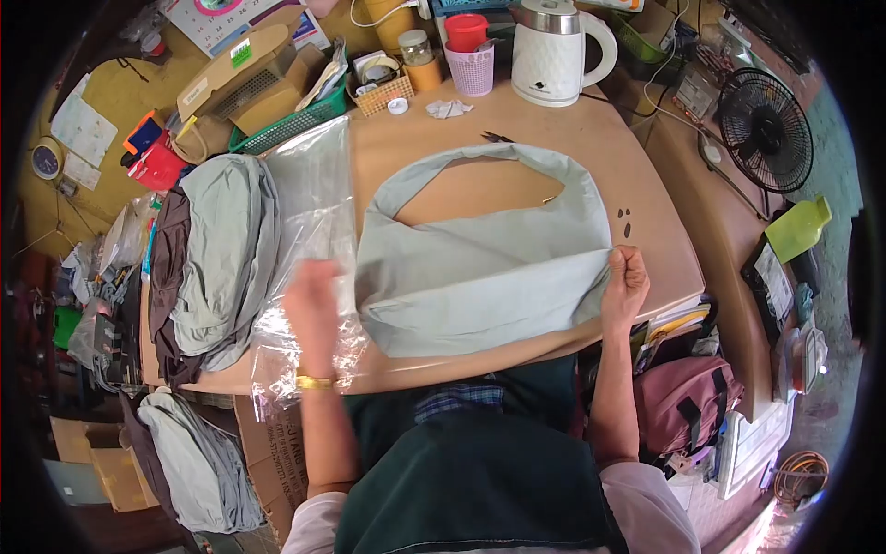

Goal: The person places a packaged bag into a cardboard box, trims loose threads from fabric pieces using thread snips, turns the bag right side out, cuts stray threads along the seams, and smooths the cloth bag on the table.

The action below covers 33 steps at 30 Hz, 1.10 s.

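Observation:
A pale grey-green cloth bag [498, 305] with a wide loop handle lies spread on the table [637, 166] in front of me. My right hand [627, 283] pinches its right edge, where a fold of cloth runs across the bag. Left of the bag, my left hand [316, 294] hovers over clear plastic sheets [309, 203]; it is smeared by motion and its fingers cannot be made out. Beyond the plastic, a pile of similar grey-green cloth [221, 258] rests on dark brown cloth [169, 268]. Small black snips [496, 138] lie behind the handle.
A white kettle [546, 55], a pink cup [470, 69] and a green basket [291, 127] line the back of the table. To the right stands a black fan [765, 129]. More cloth [189, 462] hangs below at left; a maroon bag [683, 402] sits below at right.

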Each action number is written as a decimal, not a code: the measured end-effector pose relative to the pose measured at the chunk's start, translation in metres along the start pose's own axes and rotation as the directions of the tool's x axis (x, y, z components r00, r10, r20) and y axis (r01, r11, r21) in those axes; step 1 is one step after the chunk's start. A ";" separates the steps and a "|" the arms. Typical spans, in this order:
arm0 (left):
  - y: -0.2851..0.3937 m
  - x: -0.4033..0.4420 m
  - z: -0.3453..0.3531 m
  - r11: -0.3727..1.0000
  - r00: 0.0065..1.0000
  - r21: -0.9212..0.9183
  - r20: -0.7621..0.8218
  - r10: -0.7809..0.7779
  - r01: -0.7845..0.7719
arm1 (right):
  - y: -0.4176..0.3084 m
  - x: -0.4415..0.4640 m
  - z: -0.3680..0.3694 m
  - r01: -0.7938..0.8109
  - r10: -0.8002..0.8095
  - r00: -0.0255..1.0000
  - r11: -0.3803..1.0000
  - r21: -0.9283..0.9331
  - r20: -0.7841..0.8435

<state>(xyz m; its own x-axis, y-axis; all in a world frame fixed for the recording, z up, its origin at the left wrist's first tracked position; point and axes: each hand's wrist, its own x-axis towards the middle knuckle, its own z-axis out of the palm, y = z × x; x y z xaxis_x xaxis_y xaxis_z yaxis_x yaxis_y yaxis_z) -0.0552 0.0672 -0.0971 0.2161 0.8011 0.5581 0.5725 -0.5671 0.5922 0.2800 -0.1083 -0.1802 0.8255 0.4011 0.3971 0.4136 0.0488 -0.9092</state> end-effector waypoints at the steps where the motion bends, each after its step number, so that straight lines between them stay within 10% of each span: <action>1: -0.040 0.003 -0.023 0.987 0.992 -0.109 -0.038 -0.121 0.116 | 0.005 0.003 -0.003 -0.005 0.004 1.000 0.998 0.059 0.005; 4: -0.033 0.006 -0.059 0.950 0.956 -0.125 -0.026 -0.293 0.288 | 0.004 0.004 0.000 -0.005 0.003 1.000 0.998 0.069 0.028; 6: -0.002 -0.003 -0.041 0.973 0.996 -0.229 0.089 -0.006 0.027 | 0.004 0.005 0.004 0.004 -0.006 1.000 0.998 0.063 0.023; 8: 0.017 -0.016 -0.021 0.954 0.961 -0.279 0.277 -0.027 0.107 | 0.004 0.004 0.008 0.008 -0.010 1.000 0.998 0.062 0.025; 11: 0.006 -0.019 0.015 0.954 0.936 -0.156 0.205 0.286 -0.257 | 0.009 0.007 0.003 0.003 -0.001 0.999 1.000 -0.030 0.052; 13: -0.009 -0.021 0.026 0.977 0.955 -0.201 0.295 -0.011 0.074 | 0.001 0.009 0.000 0.001 0.007 0.998 0.990 -0.138 0.055; 18: -0.039 -0.023 0.021 0.973 0.954 -0.054 0.213 -0.210 0.226 | 0.002 0.006 0.004 -0.004 0.043 0.992 0.953 -0.304 0.119; 21: -0.050 -0.009 -0.010 0.787 0.821 -0.500 -0.228 -0.524 0.363 | 0.024 0.020 -0.014 -0.035 0.070 0.991 0.960 -0.278 0.117; 23: -0.052 -0.027 -0.044 0.854 0.843 -0.057 0.208 -0.496 0.517 | 0.004 0.019 -0.006 0.037 -0.003 0.992 0.962 -0.269 0.125; 24: -0.035 -0.037 -0.056 0.831 0.686 0.163 0.493 -0.536 0.532 | -0.008 0.018 -0.001 0.098 -0.066 0.990 0.956 -0.277 0.122; 26: -0.007 -0.065 -0.056 0.923 0.583 -0.066 0.791 -0.183 0.380 | -0.045 0.019 0.007 0.325 -0.303 0.945 0.842 -0.431 0.121; 28: 0.006 -0.088 -0.044 0.576 0.452 -0.241 0.855 -0.255 0.781 | -0.078 0.013 0.026 0.507 -0.522 0.839 0.653 -0.562 0.150; 30: 0.006 -0.108 -0.027 0.460 0.489 -0.323 0.817 -0.305 0.827 | -0.110 -0.010 0.053 0.514 -0.433 0.826 0.842 -0.167 0.361; 33: 0.000 -0.120 -0.030 0.367 0.454 -0.343 0.846 -0.280 0.865 | -0.151 -0.045 0.101 0.666 -0.463 0.549 0.745 -0.030 0.696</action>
<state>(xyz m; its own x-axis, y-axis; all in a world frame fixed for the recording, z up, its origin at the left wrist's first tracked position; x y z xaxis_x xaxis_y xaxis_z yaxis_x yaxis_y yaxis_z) -0.1048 -0.0343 -0.1467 0.6071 0.6843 -0.4040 0.1261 0.4190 0.8992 0.1418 -0.0411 -0.0729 -0.0055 0.8344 0.5511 0.8694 0.2762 -0.4097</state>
